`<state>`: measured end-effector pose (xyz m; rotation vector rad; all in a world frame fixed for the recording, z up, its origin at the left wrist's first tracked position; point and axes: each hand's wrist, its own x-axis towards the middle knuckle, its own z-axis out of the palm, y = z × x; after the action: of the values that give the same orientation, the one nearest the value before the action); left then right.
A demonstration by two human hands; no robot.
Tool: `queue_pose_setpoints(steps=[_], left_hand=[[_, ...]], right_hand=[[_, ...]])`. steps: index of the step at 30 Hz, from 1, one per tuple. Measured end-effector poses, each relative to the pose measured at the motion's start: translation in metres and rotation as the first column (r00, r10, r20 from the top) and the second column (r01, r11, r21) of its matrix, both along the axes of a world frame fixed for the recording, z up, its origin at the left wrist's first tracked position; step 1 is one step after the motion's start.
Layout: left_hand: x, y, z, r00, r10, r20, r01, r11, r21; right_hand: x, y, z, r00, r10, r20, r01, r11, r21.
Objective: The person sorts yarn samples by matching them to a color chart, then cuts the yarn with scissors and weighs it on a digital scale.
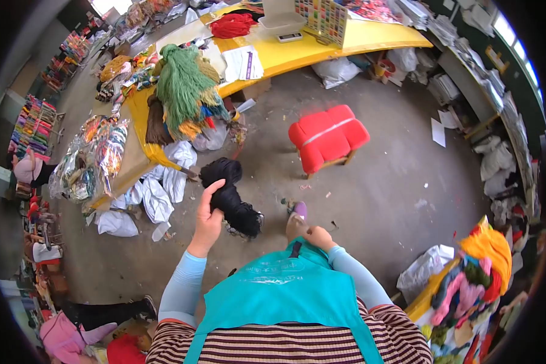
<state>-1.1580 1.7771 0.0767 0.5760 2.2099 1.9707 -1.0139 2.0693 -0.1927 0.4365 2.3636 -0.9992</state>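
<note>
My left hand [207, 219] is wrapped round a bundle of black yarn [229, 197], held out to the left in front of me, beside the yellow table's corner. The bundle sags to the right of my fingers. My right hand [319, 238] is near the top of my teal apron [279, 282], its fingers closed; what they hold, if anything, is too small to make out. Green yarn [182, 82] lies heaped on the table [279, 57] beyond the black bundle.
A stool with a red cushion [329, 136] stands ahead. White sacks [158, 197] lie under the table's left part. Colourful yarn [467, 291] is piled at the lower right. Another person in pink [64, 337] is at the lower left.
</note>
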Motion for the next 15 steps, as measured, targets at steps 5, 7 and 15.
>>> queue_pose_setpoints(steps=[5, 7, 15], left_hand=[[-0.116, 0.022, 0.018, 0.993, 0.103, 0.062, -0.097, 0.991, -0.096], [-0.152, 0.03, 0.024, 0.979, 0.145, 0.144, -0.132, 0.987, -0.096], [-0.276, 0.007, -0.044, 0.839, 0.051, 0.542, -0.139, 0.983, 0.122]], right_hand=[[-0.115, 0.056, -0.014, 0.954, 0.084, 0.288, -0.116, 0.989, 0.097], [-0.151, 0.068, -0.026, 0.936, 0.116, 0.332, -0.162, 0.98, 0.114], [-0.31, 0.09, -0.073, 0.994, -0.046, 0.098, 0.041, 0.998, 0.047]])
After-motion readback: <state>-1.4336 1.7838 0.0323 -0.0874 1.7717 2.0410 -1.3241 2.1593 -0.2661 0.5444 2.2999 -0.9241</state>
